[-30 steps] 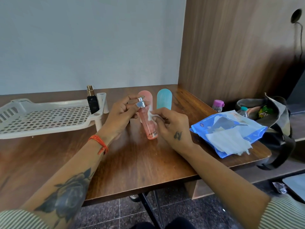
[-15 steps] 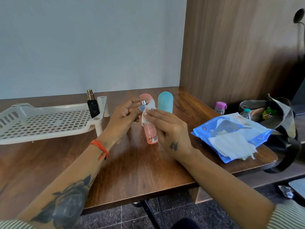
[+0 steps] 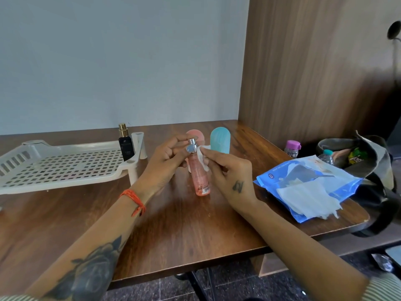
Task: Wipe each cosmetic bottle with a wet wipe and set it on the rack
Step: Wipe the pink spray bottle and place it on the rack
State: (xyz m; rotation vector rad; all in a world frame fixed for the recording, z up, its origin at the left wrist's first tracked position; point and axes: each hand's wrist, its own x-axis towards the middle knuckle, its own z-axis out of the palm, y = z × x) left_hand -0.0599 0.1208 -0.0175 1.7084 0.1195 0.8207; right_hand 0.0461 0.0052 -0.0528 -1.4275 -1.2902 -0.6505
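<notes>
Two hands met around one pink spray bottle (image 3: pixel 198 174), which stood upright with its base on the wooden table (image 3: pixel 173 224), or just off it; contact there could not be told. The left hand (image 3: pixel 168 158) gripped the bottle near its silver nozzle, fingers curled round the neck. The right hand (image 3: pixel 227 170) pinched a folded wet wipe (image 3: pixel 202 157) and pressed it against the bottle's upper right side, just under the nozzle.

Taking the pink bottle as the landmark: the white perforated rack (image 3: pixel 65 168) lay well to its left, with a black perfume bottle (image 3: pixel 125 144) standing at the rack's near corner. A pink cap (image 3: pixel 195 134) rose just behind the bottle and a teal cap (image 3: pixel 220 140) behind and to its right. The blue wipe pack (image 3: pixel 303 185) lay open well to the right, loose sheets spilling toward the table edge, and a dark bag (image 3: pixel 368 166) sat beyond that.

Several things could have gone wrong from here, by my reading. A finger or the wipe pushed down on the nozzle would likely have fired a spray. A wet surface could have let the slim bottle slip in a light grip. A tall, narrow bottle might have tipped if released carelessly on the table or on the rack's open grid. A sweep of the elbow toward the rack could also have knocked the black perfume bottle over.
</notes>
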